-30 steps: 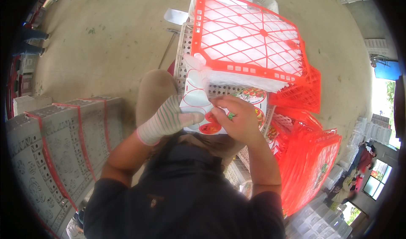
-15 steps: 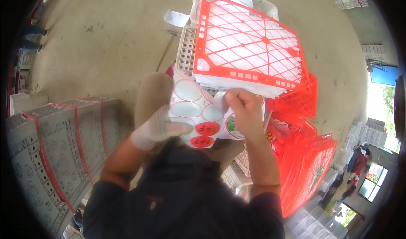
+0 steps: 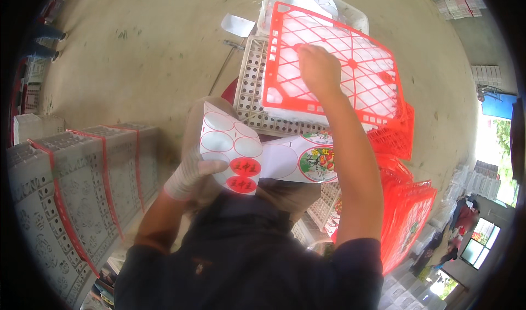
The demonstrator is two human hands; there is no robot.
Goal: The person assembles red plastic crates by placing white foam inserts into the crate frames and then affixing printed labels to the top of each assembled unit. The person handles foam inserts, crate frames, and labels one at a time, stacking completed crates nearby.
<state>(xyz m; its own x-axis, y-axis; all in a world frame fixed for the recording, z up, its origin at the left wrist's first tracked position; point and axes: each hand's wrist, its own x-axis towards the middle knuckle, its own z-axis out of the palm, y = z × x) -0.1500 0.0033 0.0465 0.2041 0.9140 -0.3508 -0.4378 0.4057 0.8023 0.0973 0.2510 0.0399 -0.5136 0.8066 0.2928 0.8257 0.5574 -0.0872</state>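
Observation:
A sheet of oval stickers (image 3: 233, 140) hangs from my left hand (image 3: 193, 174), which wears a pale glove and has its thumb across the sheet's edge. Two red ovals with dark marks remain low on that sheet; the ovals above them are pale. My right hand (image 3: 319, 69) is bare and closed over the red lattice crate (image 3: 274, 63), fingertips at its upper left part. At those fingertips shows the edge of a red oval sticker (image 3: 297, 47), mostly covered by the fingers. White material fills the spaces behind the lattice.
Under the red crate stands a cream perforated crate (image 3: 249, 82). A printed sheet with colourful round labels (image 3: 318, 162) lies by my lap. Red flattened crates (image 3: 405, 217) lean at right. Strapped grey crates (image 3: 82, 184) form a stack at left. White paper (image 3: 238, 25) lies beyond.
My right hand has moved from the sticker sheet up and forward onto the red crate, carrying a peeled sticker. My left hand and the sheet have shifted slightly left, uncovering more of the printed sheet.

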